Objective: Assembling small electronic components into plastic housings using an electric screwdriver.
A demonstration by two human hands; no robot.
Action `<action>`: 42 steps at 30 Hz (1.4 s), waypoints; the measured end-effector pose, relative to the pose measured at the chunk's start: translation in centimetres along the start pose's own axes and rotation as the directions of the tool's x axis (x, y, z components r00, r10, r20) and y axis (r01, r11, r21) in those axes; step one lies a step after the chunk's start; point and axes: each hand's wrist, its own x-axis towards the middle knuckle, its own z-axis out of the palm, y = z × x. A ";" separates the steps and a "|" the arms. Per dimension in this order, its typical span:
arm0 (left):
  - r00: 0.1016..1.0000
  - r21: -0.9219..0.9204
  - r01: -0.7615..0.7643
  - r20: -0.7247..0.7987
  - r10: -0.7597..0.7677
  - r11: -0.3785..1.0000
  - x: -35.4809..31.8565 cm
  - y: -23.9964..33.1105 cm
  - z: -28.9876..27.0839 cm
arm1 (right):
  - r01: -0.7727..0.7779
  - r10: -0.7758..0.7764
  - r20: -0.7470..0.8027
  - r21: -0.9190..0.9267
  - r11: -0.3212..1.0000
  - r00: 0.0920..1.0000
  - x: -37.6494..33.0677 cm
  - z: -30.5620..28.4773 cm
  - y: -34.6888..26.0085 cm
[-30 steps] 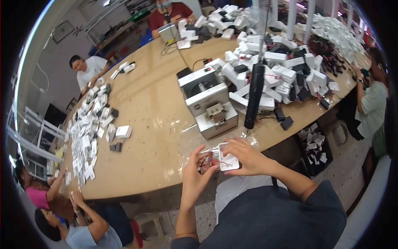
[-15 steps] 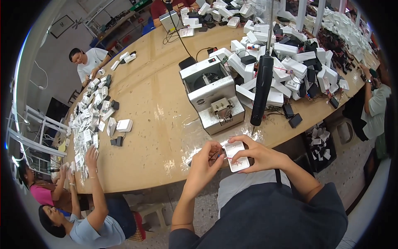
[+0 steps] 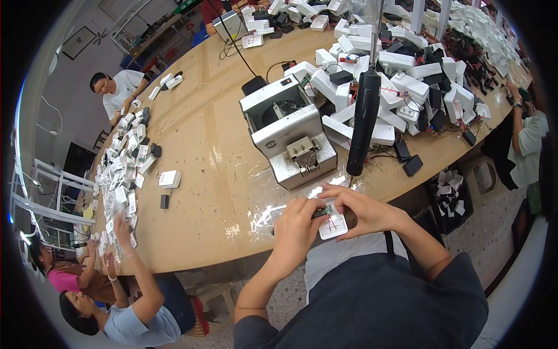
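Observation:
My right hand [image 3: 372, 212] grips a small open white plastic case [image 3: 334, 231] by its side, just past the table's near edge. Thin red wires lie inside the case. Pinched in my left hand [image 3: 295, 230] is a small green circuit board [image 3: 320, 213], held at the upper left of the case's opening. The left fingers hide part of the board, so I cannot tell whether it is seated in the case. Beyond my hands stands a silver metal machine [image 3: 296, 139], and a black electric screwdriver [image 3: 364, 125] hangs to its right.
White cases [image 3: 410, 87] with black blocks and wires are heaped at the right. Another pile [image 3: 125, 174] runs along the left side. A white case [image 3: 170, 179] lies nearer the middle. Several people sit around the table [image 3: 200, 232]. A dark bin [image 3: 447, 200] stands below at right.
My left hand has brought the circuit board over to the case's opening. My right thumb has shifted from inside the case to its edge. One loose white case has left the table's left part.

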 end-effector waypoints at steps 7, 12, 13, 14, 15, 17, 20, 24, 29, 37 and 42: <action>0.997 0.106 -0.066 -0.027 0.069 0.992 0.7 0.2 1.7 | 0.027 -0.026 -0.076 0.007 1.000 0.997 -0.8 0.0 -0.1; 0.999 0.046 0.032 -0.022 -0.031 0.998 0.4 -0.3 2.3 | -0.011 0.009 -0.048 -0.041 0.999 0.999 -0.9 -0.4 -0.2; 0.998 0.024 0.062 -0.035 -0.061 0.998 0.2 -0.3 2.4 | -0.011 0.009 -0.047 -0.045 0.999 0.999 -1.0 -0.7 -0.6; 0.998 0.022 0.060 -0.037 -0.059 0.998 0.2 -0.1 2.3 | -0.020 0.016 -0.026 -0.129 0.991 1.000 -1.0 -1.2 -1.3; 0.992 -0.018 0.127 -0.013 -0.127 0.992 0.2 0.0 2.4 | -0.031 0.031 -0.005 -0.206 0.978 1.000 -1.1 -1.6 -1.5; 0.980 -0.059 0.197 0.014 -0.196 0.979 0.6 0.1 2.5 | -0.030 -0.070 -0.237 -0.395 0.918 0.969 -1.2 -2.8 -1.8; 0.980 -0.097 0.196 0.043 -0.193 0.976 1.1 0.3 2.7 | -0.296 -0.165 -0.867 -0.331 0.896 0.471 0.8 -3.5 -0.2; 0.980 -0.083 0.199 0.039 -0.197 0.976 0.7 0.1 2.4 | -0.190 0.141 -0.867 0.055 0.980 0.478 6.4 -4.9 0.3; 0.983 -0.115 0.181 -0.014 -0.184 0.977 -0.6 -1.8 4.3 | -0.064 0.313 -0.799 0.328 0.942 0.513 7.1 -3.7 4.0; 0.984 -0.155 0.177 -0.001 -0.179 0.972 -1.2 -0.5 4.9 | 0.368 0.160 -0.726 0.511 0.777 0.669 8.0 -4.0 -1.2; 0.989 -0.181 0.145 0.021 -0.144 0.973 -0.5 -0.7 5.0 | 0.437 0.050 -0.765 0.419 0.796 0.642 9.5 -5.9 -3.7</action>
